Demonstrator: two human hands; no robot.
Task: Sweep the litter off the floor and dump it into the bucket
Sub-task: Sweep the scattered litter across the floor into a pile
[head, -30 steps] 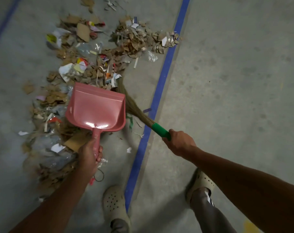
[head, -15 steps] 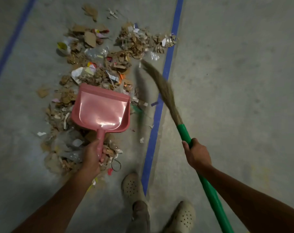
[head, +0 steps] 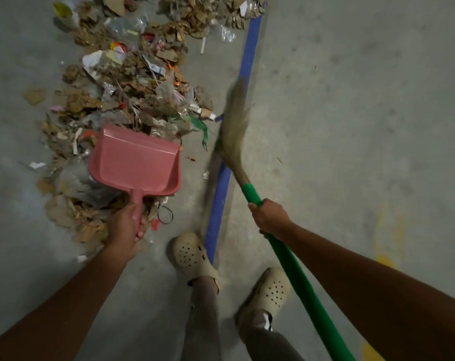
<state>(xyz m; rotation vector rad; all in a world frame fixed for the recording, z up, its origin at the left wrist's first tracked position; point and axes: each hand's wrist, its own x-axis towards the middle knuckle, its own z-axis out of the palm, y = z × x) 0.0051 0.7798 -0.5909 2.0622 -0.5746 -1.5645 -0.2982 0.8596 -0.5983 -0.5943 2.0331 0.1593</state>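
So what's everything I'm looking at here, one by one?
dustpan: one, pink, empty, at the near edge of the litter, its handle held by the left hand
broom: one, green handle with straw bristles, over the blue line, blurred
litter: one long heap, mostly brown cardboard scraps with clear plastic and paper bits, left of the blue line
blue line: one, blue, running up the grey floor
yellow marks: a few, yellow, floor at lower right
clogs: two, beige, bottom centre
bucket: none in view
left hand: one, grip closed on dustpan handle
right hand: one, grip closed on broom handle
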